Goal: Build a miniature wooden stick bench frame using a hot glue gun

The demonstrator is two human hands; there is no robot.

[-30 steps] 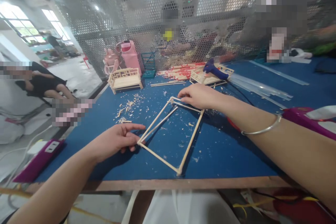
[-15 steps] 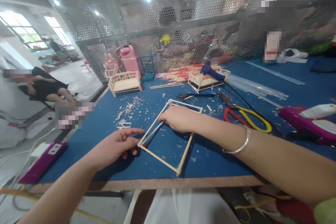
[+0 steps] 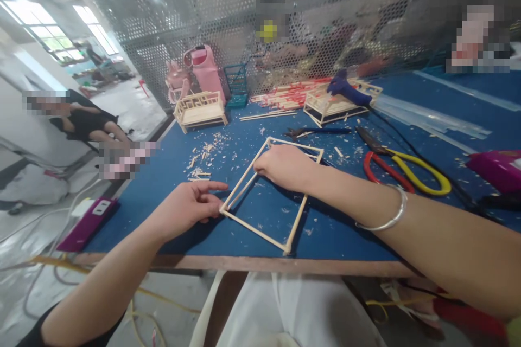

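On the blue worktop (image 3: 350,238) lies a thin wooden stick frame (image 3: 260,233), a four-sided outline flat on the surface, and both hands are on it. The left hand (image 3: 185,210) has its grip pinched on the frame's near-left corner — forefinger stretched out above, thumb and the other fingers closed at the joint. The right hand (image 3: 285,167) rests over the far-left side of the frame, knuckles up, its grip curled down around the inner stick there; how tightly it clenches cannot be told, since the fingertips are hidden under the hand. A silver bangle (image 3: 386,217) sits on the right wrist. Just beyond the left grip is a scatter of wood chips (image 3: 203,160). Beyond the right grip lie dark pliers (image 3: 313,132), and off to its right a cutter with red and yellow handles (image 3: 402,168). Farther beyond, near the perforated screen, stand a small wooden bench model (image 3: 200,110), a pink container (image 3: 203,70), a heap of red-tipped sticks (image 3: 285,98) and a blue glue gun (image 3: 348,89) resting on another frame piece. Well left of the left grip — at the worktop's edge — lies a purple power strip (image 3: 87,222).
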